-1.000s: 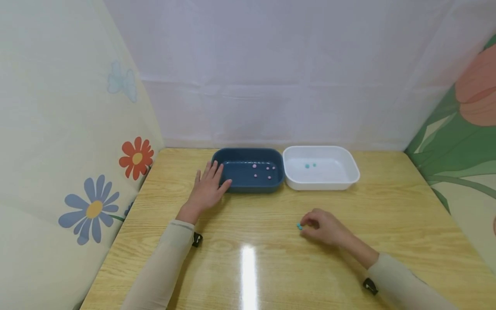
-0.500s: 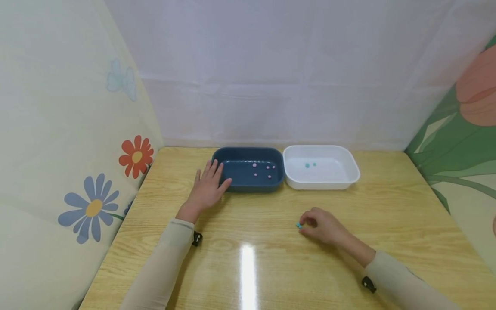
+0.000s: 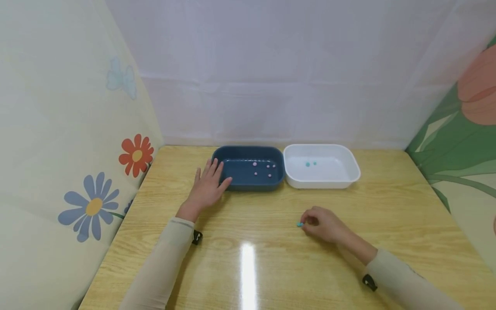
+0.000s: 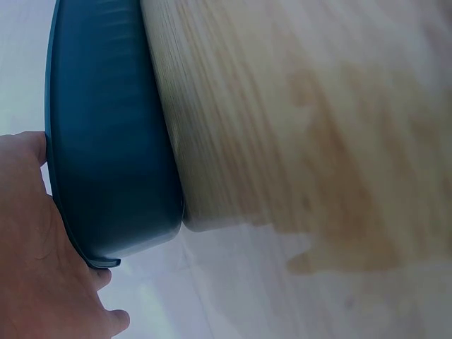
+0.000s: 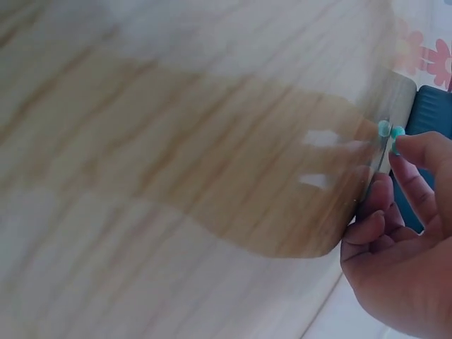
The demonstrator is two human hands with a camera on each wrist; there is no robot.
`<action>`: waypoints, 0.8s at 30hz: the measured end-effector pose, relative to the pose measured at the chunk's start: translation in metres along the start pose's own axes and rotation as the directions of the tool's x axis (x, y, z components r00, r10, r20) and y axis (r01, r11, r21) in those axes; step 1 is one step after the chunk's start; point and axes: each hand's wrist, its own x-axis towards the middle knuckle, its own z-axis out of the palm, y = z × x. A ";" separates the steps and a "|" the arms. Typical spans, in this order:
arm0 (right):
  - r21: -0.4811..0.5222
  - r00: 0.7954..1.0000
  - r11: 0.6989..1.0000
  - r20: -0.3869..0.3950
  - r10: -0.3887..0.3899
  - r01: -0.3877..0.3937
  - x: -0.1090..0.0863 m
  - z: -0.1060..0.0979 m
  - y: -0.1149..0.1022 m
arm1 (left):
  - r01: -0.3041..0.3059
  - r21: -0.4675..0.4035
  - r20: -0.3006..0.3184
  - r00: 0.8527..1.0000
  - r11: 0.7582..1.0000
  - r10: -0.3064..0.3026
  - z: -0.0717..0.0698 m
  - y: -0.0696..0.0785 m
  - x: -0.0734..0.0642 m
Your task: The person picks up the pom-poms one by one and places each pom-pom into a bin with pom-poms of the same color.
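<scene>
My right hand (image 3: 324, 224) is over the table in front of the white dish, thumb and index finger brought together at the tips. In the right wrist view they pinch a small turquoise bead (image 5: 397, 132). A second turquoise bead (image 5: 383, 128) is right beside it, close to the fingertips. My left hand (image 3: 206, 187) rests on the left end of the dark blue dish (image 3: 248, 187), its fingers spread and laid over the rim. Several pink beads (image 3: 254, 164) lie in the blue dish, toward its right side. The white dish (image 3: 321, 184) holds two turquoise beads (image 3: 308, 164).
Both dishes stand side by side at the back of the wooden table (image 3: 217, 267), near a white cloth backdrop (image 3: 248, 86). Flower-printed cloth (image 3: 77, 129) hangs at the left and right sides. A bright light reflection (image 3: 248, 275) runs along the table's front.
The fingertips of my right hand have closed in on the turquoise beads, shifting them slightly; the two now sit more in line. My left hand stays on the blue dish.
</scene>
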 end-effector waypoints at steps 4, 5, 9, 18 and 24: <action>0.023 1.000 1.000 0.001 -0.006 0.006 0.000 -0.001 0.000 | -0.003 0.002 0.000 1.000 1.000 0.003 0.001 -0.001 0.000; 0.029 1.000 1.000 0.000 -0.003 0.003 0.000 -0.002 0.000 | -0.003 0.000 0.000 1.000 1.000 0.003 0.001 -0.001 0.001; 0.042 1.000 0.999 -0.002 0.009 -0.009 0.000 -0.003 -0.001 | 0.000 -0.005 0.007 1.000 1.000 0.000 0.001 -0.001 0.001; 0.054 1.000 0.998 0.003 0.026 -0.027 0.004 -0.010 -0.003 | -0.002 -0.015 0.009 1.000 1.000 0.002 -0.001 -0.001 0.001; 0.036 1.000 0.999 -0.009 0.013 -0.013 0.007 -0.018 -0.004 | -0.002 -0.011 0.010 1.000 1.000 0.002 -0.001 0.000 0.000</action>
